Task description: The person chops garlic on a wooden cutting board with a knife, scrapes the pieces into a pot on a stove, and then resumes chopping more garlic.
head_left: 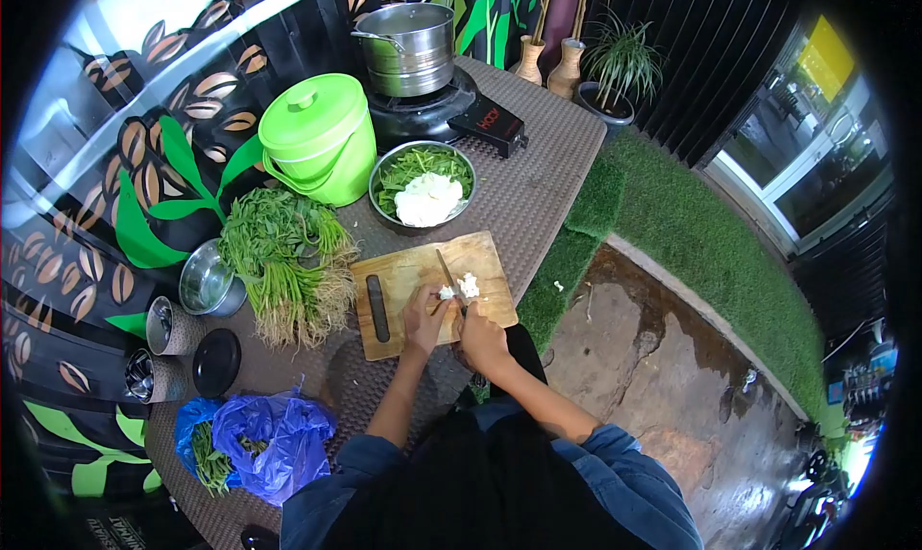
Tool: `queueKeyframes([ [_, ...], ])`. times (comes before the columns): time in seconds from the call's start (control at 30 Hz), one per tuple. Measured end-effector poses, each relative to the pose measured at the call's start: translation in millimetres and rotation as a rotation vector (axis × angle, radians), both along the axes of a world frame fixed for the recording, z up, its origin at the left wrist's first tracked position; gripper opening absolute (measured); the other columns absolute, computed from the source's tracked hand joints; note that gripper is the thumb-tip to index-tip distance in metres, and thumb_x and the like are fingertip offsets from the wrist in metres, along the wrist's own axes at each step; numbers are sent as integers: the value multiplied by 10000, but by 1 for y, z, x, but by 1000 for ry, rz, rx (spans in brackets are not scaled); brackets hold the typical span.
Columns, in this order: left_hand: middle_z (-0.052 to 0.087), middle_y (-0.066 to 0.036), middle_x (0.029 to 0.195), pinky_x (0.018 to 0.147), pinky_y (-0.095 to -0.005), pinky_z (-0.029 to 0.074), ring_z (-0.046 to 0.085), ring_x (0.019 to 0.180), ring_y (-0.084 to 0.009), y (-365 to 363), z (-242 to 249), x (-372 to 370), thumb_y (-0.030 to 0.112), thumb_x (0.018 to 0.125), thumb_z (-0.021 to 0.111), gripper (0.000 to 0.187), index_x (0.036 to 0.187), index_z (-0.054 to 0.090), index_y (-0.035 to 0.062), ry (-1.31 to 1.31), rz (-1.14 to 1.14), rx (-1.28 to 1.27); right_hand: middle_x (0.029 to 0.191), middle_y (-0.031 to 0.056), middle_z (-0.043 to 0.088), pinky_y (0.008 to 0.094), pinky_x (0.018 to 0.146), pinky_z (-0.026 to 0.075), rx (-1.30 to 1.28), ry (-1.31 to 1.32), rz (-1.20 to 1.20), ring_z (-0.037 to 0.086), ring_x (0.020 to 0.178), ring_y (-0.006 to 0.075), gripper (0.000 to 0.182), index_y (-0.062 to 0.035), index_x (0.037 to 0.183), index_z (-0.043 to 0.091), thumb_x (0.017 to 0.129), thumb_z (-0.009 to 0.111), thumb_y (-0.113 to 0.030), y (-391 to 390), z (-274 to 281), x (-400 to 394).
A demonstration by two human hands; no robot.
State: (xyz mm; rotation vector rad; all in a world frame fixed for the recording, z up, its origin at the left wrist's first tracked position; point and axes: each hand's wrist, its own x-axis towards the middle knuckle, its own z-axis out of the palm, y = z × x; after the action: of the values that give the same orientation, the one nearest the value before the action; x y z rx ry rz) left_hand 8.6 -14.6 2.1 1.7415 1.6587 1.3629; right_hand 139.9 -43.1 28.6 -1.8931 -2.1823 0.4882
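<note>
On the wooden cutting board (406, 273), my right hand (482, 339) is closed round the handle of a kitchen knife (446, 268). Its blade points away from me across the board. My left hand (423, 317) is just left of the blade, fingertips bent in against a small piece of white food (447, 292). Right of the blade lies a little heap of chopped white pieces (469, 285); their kind is too small to tell. Beyond the board, a steel bowl (470, 196) holds cut greens (413, 166) and a white mass (429, 200).
Left of the board lies a bunch of rooted greens (288, 247). Behind stand a lime-green lidded bucket (322, 132) and a steel pot (408, 46) on a black stove (423, 108). Blue plastic bags (274, 444), a metal bowl (211, 279) and a black lid (217, 363) sit along the left.
</note>
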Motion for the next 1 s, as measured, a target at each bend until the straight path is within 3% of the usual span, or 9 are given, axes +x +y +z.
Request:
queueKeyframes([
  [0.2, 612, -115, 862, 712, -359, 480, 613, 817, -260, -1, 3, 1, 75, 714, 766, 296, 960, 606, 32, -100, -36, -5, 690, 221, 645, 456, 628, 542, -4, -46, -11, 672, 684, 366, 270, 35, 1017, 443, 900, 479, -206, 8, -11, -2],
  [0.27, 638, -98, 891, 731, -316, 486, 635, 841, -219, -4, 16, 2, 120, 722, 784, 291, 969, 647, 52, 91, 50, -9, 683, 207, 651, 439, 661, 549, -45, -13, -8, 686, 684, 331, 268, 43, 1042, 464, 876, 485, -167, 16, 3, 3],
  [0.33, 618, -93, 898, 730, -342, 484, 619, 839, -243, -3, 13, 1, 101, 711, 780, 298, 967, 636, 50, 52, 53, -18, 654, 197, 646, 425, 606, 554, 13, 21, 65, 681, 632, 324, 271, 53, 1044, 462, 878, 475, -160, 21, 14, 9],
  [0.47, 602, -87, 907, 732, -366, 484, 605, 849, -274, -1, 10, -2, 84, 691, 780, 291, 937, 628, 49, 8, 41, -48, 681, 205, 651, 417, 578, 553, -21, -16, 5, 679, 625, 322, 282, 60, 1046, 454, 890, 467, -174, 7, 10, -7],
  [0.53, 604, -90, 912, 731, -366, 482, 605, 856, -278, 1, 8, -4, 84, 692, 779, 287, 932, 626, 49, -3, 29, -33, 672, 210, 638, 478, 573, 531, 110, -71, -30, 661, 650, 379, 297, 30, 989, 440, 921, 482, -256, -1, -9, -14],
  [0.63, 611, -98, 919, 726, -369, 479, 606, 868, -284, -1, 11, -3, 79, 697, 774, 281, 929, 618, 45, 4, 21, -28, 673, 204, 641, 488, 574, 528, 34, 27, -19, 660, 633, 375, 298, 28, 993, 442, 926, 477, -260, 9, -9, -8],
  [0.77, 616, -104, 911, 724, -377, 473, 603, 869, -298, 0, 8, 0, 72, 705, 761, 282, 941, 608, 42, -26, 15, -25, 670, 204, 641, 482, 576, 529, 25, 86, 42, 658, 620, 373, 291, 23, 1002, 442, 927, 478, -256, 18, 4, 6],
  [0.87, 615, -103, 902, 722, -385, 474, 600, 864, -303, -1, 15, 2, 85, 706, 760, 284, 945, 612, 44, 11, 39, -29, 697, 215, 652, 427, 547, 545, -23, 19, -1, 677, 639, 339, 350, 79, 1110, 462, 899, 471, -201, 8, 1, -5],
  [1.0, 614, -104, 900, 714, -391, 473, 597, 857, -306, -2, 10, 0, 103, 706, 763, 297, 958, 618, 45, 21, 11, -12, 727, 224, 656, 461, 602, 544, 0, 10, -19, 677, 694, 365, 264, 24, 981, 472, 914, 458, -231, 15, 1, -8],
])
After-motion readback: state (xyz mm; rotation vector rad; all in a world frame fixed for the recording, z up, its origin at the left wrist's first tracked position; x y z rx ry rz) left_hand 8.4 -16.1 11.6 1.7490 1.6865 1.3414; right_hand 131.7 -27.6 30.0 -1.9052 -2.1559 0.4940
